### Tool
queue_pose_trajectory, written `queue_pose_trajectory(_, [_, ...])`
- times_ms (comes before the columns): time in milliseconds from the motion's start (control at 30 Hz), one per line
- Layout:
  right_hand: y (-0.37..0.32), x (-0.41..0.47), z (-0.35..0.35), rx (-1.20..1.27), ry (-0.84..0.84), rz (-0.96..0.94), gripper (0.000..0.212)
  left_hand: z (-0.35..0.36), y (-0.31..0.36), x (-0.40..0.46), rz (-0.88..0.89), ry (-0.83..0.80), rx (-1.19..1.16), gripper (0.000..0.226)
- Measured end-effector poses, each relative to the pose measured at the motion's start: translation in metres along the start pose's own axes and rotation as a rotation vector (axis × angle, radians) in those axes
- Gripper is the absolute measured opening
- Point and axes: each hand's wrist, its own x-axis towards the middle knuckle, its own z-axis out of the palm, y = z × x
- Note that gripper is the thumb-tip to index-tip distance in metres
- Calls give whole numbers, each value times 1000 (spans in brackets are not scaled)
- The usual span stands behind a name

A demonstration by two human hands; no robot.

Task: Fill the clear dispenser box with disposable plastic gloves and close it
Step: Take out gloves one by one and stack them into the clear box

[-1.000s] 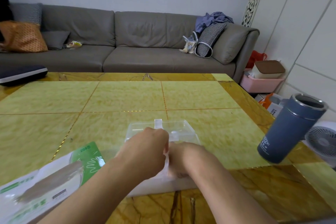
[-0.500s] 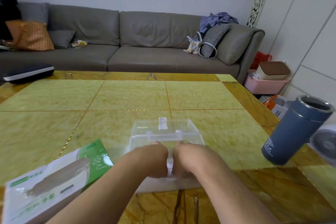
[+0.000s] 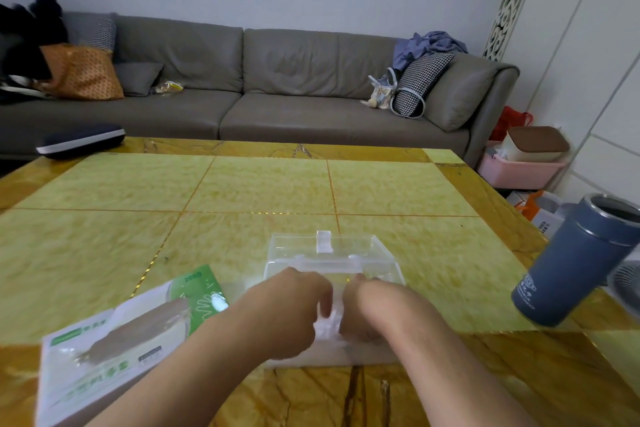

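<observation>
The clear dispenser box (image 3: 377, 263) stands on the table in front of me, its lid with a small clear tab (image 3: 324, 241) at the far side. A whitish wad of plastic gloves (image 3: 327, 322) shows at its near part. My left hand (image 3: 294, 308) and my right hand (image 3: 367, 308) sit side by side on the box's near half, fingers curled down onto the gloves between them. The fingertips are hidden. A white and green glove package (image 3: 114, 343) lies flat to the left.
A blue insulated cup (image 3: 575, 267) without a lid stands at the right on the yellow table (image 3: 242, 191). A dark flat case (image 3: 81, 140) lies at the far left corner. Behind the table is a grey sofa (image 3: 277, 87); a pink bin (image 3: 519, 166) sits right.
Both hands have drawn slightly toward me and lowered onto the near part of the box. The camera has shifted a little; the box and package stay in place.
</observation>
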Motion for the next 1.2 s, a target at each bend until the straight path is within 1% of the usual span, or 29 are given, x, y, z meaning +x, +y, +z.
queue_pose_trajectory(67, [2, -4, -1, 7, 31, -5, 84, -5, 4, -4, -35, -41, 108, 36])
queue_pose_trajectory(167, [4, -3, 0, 34, 40, -4, 92, -7, 14, 5, -94, -103, 161, 13])
queue_pose_trajectory(200, [5, 0, 2, 40, 47, -8, 90, -7, 17, 11, -105, -136, 163, 10])
queue_pose_trajectory(233, [6, 1, 3, 43, 66, -18, 83, -8, 21, 16, -113, -168, 157, 10])
queue_pose_trajectory(300, [7, 0, 3, 49, 107, -67, 57, -7, 26, 24, -112, -219, 135, 18])
queue_pose_trajectory(333, [8, -1, 3, 49, 134, -90, 46, -7, 26, 24, -114, -225, 127, 23])
queue_pose_trajectory(367, [8, -2, 3, 50, 157, -97, 39, -7, 26, 22, -114, -210, 113, 24])
queue_pose_trajectory(433, [10, -4, 4, 46, 178, -88, 32, -6, 26, 16, -113, -135, 46, 20])
queue_pose_trajectory(500, [12, -8, 3, 42, 202, -68, 24, -5, 24, 4, -97, -24, -26, 13])
queue_pose_trajectory(533, [11, -11, 3, 48, 237, -65, 20, -5, 20, -4, -72, 39, -58, 14])
queue_pose_trajectory(633, [10, -25, 3, 66, 413, -44, 21, -3, 10, -28, 79, 222, -148, 45])
queue_pose_trajectory(667, [7, -31, 3, 55, 481, -39, 21, -2, 4, -35, 126, 286, -164, 52])
queue_pose_trajectory(700, [5, -36, 3, 43, 553, -31, 22, -1, -2, -43, 147, 362, -174, 53])
queue_pose_trajectory(733, [2, -43, 3, 41, 628, -31, 24, -2, -8, -50, 136, 444, -182, 50])
queue_pose_trajectory(767, [-5, -51, 3, 45, 701, -54, 27, -6, -18, -58, 83, 517, -184, 44])
queue_pose_trajectory(833, [-18, -64, 9, 38, 856, -167, 32, -15, -41, -70, -102, 597, -155, 26])
queue_pose_trajectory(867, [-26, -69, 15, 23, 933, -260, 38, -20, -53, -76, -205, 586, -120, 18])
queue_pose_trajectory(900, [-37, -77, 21, 23, 956, -358, 43, -24, -67, -82, -304, 547, -73, 14])
queue_pose_trajectory(933, [-48, -83, 28, 25, 945, -473, 48, -27, -79, -87, -383, 490, -38, 13])
queue_pose_trajectory(1000, [-69, -84, 45, 2, 817, -716, 57, -26, -98, -93, -483, 377, -21, 15])
queue_pose_trajectory(1067, [-87, -78, 60, 23, 651, -794, 65, -22, -107, -93, -525, 276, -10, 14])
queue_pose_trajectory(1100, [-95, -72, 68, 7, 615, -811, 69, -17, -108, -91, -523, 225, 5, 16])
queue_pose_trajectory(1133, [-103, -65, 76, -73, 601, -819, 72, -13, -107, -91, -510, 187, 7, 18])
queue_pose_trajectory(1167, [-107, -59, 81, -151, 609, -811, 72, -7, -108, -88, -481, 166, 13, 15])
queue_pose_trajectory(1200, [-107, -53, 86, -175, 622, -790, 69, -2, -109, -85, -453, 161, 17, 9])
